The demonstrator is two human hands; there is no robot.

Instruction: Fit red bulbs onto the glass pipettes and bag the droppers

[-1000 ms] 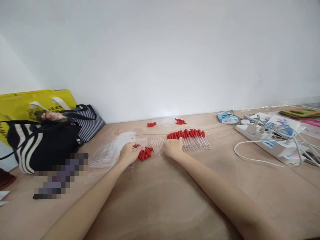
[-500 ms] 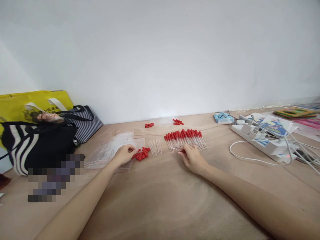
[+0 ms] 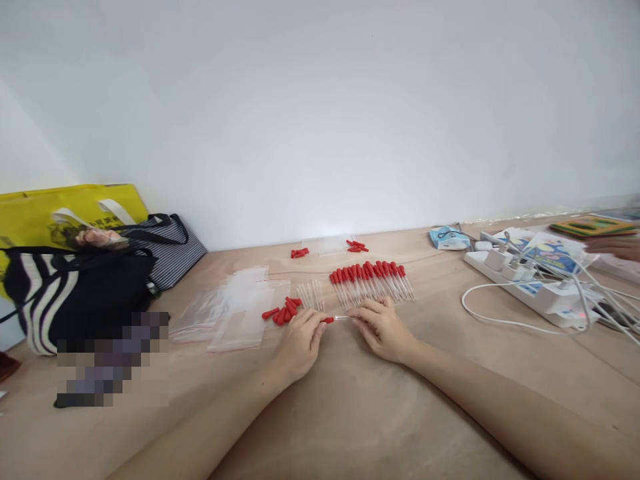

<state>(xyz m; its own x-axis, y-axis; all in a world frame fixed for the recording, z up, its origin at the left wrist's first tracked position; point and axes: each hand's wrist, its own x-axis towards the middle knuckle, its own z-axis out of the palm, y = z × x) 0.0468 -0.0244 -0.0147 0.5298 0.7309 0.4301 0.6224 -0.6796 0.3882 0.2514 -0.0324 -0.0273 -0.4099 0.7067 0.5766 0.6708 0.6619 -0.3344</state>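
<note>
l hand (image 3: 301, 340) grips red bulb (image 3: 328, 320), r hand (image 3: 383, 329) slim clear tube (image 3: 343, 318)

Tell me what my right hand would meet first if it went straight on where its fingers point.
Past the clear tube it holds, your right hand would probably meet the red bulb in your left hand, though depth is unclear.

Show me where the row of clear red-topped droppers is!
In the head view, the dropper row lies right of centre, beyond the right hand and right of the bare clear tubes.
</note>
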